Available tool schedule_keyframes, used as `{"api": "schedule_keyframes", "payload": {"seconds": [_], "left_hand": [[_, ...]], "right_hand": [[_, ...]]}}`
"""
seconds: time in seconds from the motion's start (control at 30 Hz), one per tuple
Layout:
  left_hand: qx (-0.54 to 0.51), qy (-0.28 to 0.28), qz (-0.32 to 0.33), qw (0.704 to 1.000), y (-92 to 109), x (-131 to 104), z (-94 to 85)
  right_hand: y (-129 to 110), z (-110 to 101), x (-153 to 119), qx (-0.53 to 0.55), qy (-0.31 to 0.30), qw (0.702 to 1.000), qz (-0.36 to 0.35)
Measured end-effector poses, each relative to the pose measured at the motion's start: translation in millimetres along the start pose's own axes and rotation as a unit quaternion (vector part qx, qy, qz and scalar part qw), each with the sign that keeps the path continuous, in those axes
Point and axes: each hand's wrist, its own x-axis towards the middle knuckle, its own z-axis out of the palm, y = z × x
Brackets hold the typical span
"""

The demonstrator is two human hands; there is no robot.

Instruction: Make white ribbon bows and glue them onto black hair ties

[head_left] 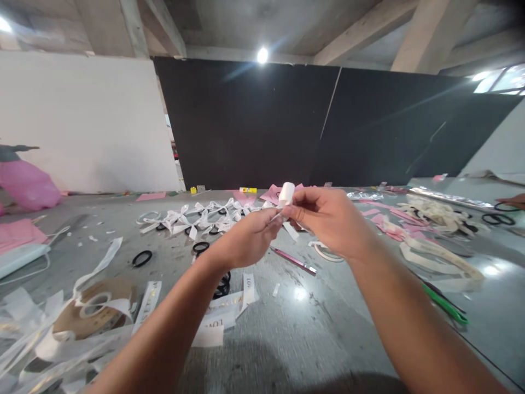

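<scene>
My left hand [256, 232] and my right hand [324, 216] meet above the middle of the table, both closed. A white ribbon [287, 192] stands up in a curled loop from between their fingertips. My right thumb and fingers pinch its base. My left fingers close on the lower part, where the exact grip is partly hidden. Behind my hands lies a row of white ribbon bows [200, 216] with black bands among them. Below my hands rests a pink pen-like tool [293, 260]. Printed ribbon strips [223, 312] lie nearer me, beside my left forearm.
A brown cardboard ribbon spool [68, 323] sits amid loose ribbon at left. One black hair tie [142, 258] lies apart. At right are green-handled scissors [447, 303] and a pile of cream bands [443, 213]. Another person's hand [514, 201] shows at the right edge.
</scene>
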Motion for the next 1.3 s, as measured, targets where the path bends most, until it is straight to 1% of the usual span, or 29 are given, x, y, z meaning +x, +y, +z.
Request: {"api": "schedule_keyframes", "payload": {"seconds": [0.07, 0.13, 0.2, 0.23, 0.27, 0.33, 0.4, 0.47, 0.6, 0.77, 0.87, 0.97, 1.07, 1.13, 1.17, 1.27, 1.3], "left_hand": [[0.088, 0.043, 0.010, 0.995, 3, -1, 4.2], [0.153, 0.065, -0.009, 0.986, 6, -2, 6.9], [0.178, 0.069, -0.019, 0.981, 7, -3, 6.5], [0.174, 0.071, -0.013, 0.982, 7, -4, 4.9], [0.164, 0.081, 0.001, 0.983, 6, -4, 2.6], [0.141, 0.132, 0.045, 0.980, 3, -3, -3.4], [0.120, 0.190, 0.083, 0.971, 0, -2, -8.5], [0.083, 0.211, 0.094, 0.969, -2, -1, -11.0], [-0.017, 0.203, 0.068, 0.977, -4, 0, -10.1], [-0.129, 0.210, 0.031, 0.969, -6, 1, -8.0], [-0.198, 0.226, -0.006, 0.954, -5, 2, -5.7], [-0.232, 0.261, -0.035, 0.936, -2, 2, -1.4], [-0.283, 0.288, -0.052, 0.913, 2, 3, 3.3], [-0.330, 0.275, -0.062, 0.901, 5, 3, 5.0], [-0.349, 0.252, -0.070, 0.900, 6, 4, 5.3], [-0.378, 0.146, -0.081, 0.911, 5, 4, 5.6], [-0.378, 0.121, -0.079, 0.914, 4, 4, 6.0]], "right_hand": [[1, 0, 2, 0.004, 0.018, 1.000, 0.004], [3, 0, 3, 0.013, 0.031, 0.999, 0.006], [4, 0, 3, 0.025, 0.033, 0.999, 0.000], [4, -1, 2, 0.035, 0.025, 0.999, -0.002], [4, -1, 2, 0.046, 0.013, 0.999, -0.003], [3, -2, 0, 0.061, -0.009, 0.998, 0.002], [0, 0, -2, 0.059, -0.010, 0.998, 0.006], [-3, 2, -4, 0.051, -0.001, 0.999, -0.001], [-9, 7, -8, 0.043, 0.003, 0.999, -0.029], [-12, 7, -11, -0.014, 0.053, 0.998, -0.038], [-14, 9, -13, -0.037, 0.058, 0.997, -0.032], [-15, 12, -14, -0.027, 0.046, 0.998, -0.016], [-15, 13, -13, -0.015, 0.050, 0.998, -0.021], [-13, 12, -11, -0.010, 0.055, 0.998, -0.031], [-11, 12, -10, -0.010, 0.062, 0.997, -0.039], [-7, 10, -8, -0.047, 0.099, 0.992, -0.070], [-5, 9, -8, -0.063, 0.105, 0.989, -0.079]]}}
